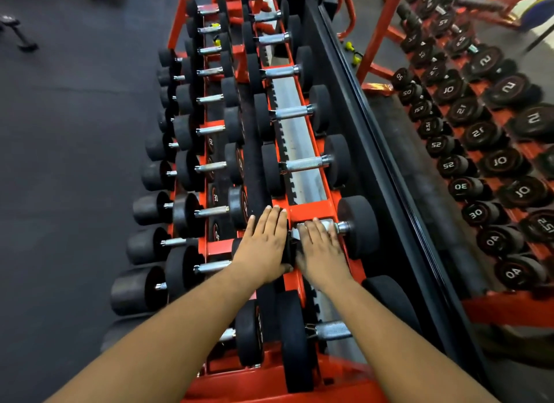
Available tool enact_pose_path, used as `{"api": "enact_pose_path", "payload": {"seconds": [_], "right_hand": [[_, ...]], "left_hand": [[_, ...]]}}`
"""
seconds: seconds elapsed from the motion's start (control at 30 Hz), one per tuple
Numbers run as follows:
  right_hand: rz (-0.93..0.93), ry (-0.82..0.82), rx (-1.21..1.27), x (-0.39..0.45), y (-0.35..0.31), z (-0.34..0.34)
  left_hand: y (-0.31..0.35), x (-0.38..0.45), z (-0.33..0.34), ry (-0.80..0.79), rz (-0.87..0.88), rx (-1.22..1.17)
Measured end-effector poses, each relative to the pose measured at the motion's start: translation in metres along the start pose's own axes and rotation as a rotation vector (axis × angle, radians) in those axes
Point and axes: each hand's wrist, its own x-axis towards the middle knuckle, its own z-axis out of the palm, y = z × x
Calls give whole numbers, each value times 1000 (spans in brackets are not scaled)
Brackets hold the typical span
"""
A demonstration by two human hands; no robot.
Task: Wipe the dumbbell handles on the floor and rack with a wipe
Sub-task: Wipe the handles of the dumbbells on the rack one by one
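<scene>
A red rack (311, 212) holds rows of black dumbbells with chrome handles on three tiers. My right hand (320, 252) lies over the handle of a top-tier dumbbell (358, 227), pressing a white wipe (326, 224) onto it; the wipe peeks out past my fingertips. The bare end of that chrome handle (341, 227) shows to the right of my fingers. My left hand (263, 243) rests flat with straight fingers on the same dumbbell's left black head, most of which it hides.
More top-tier handles (305, 164) run away from me, and one (332, 330) lies nearer me. Lower tiers of dumbbells (209, 212) sit to the left above the dark rubber floor (60, 163). A mirror (479, 163) on the right reflects the rack.
</scene>
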Motion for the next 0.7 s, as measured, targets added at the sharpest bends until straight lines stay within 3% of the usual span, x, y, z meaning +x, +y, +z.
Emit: {"api": "enact_pose_path", "payload": {"seconds": [0.33, 0.5, 0.7], "right_hand": [[130, -10, -23, 0, 18, -8], [93, -250, 27, 49, 23, -32], [-13, -70, -28, 3, 16, -9]], "left_hand": [[-3, 2, 4, -1, 5, 10], [-4, 4, 2, -23, 2, 2], [-5, 4, 4, -14, 5, 21]]}}
